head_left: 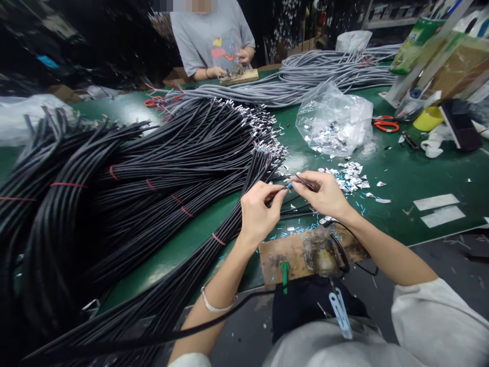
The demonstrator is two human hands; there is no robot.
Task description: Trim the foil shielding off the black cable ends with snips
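My left hand [262, 210] pinches the end of a black cable between thumb and fingertips. Thin blue wires [289, 184] show between my two hands. On the other side, my right hand [319, 192] is closed on a thin dark piece, too small to identify, its fingertips almost touching those of my left hand. A long bundle of black cables [225, 229], tied with a red band, passes beside my left hand. Below my hands lies a stained wooden board [282, 250] with a green clip on it. Silver foil scraps [351, 176] and blue bits are scattered near my right hand.
Black cable bundles [171, 168] cover the left side of the green table [397, 204]. Grey cables [305, 76] lie at the back. A clear plastic bag [336, 117], orange-handled scissors [385, 124] and yellow tape [428, 119] are at the right. Another person [214, 41] works opposite.
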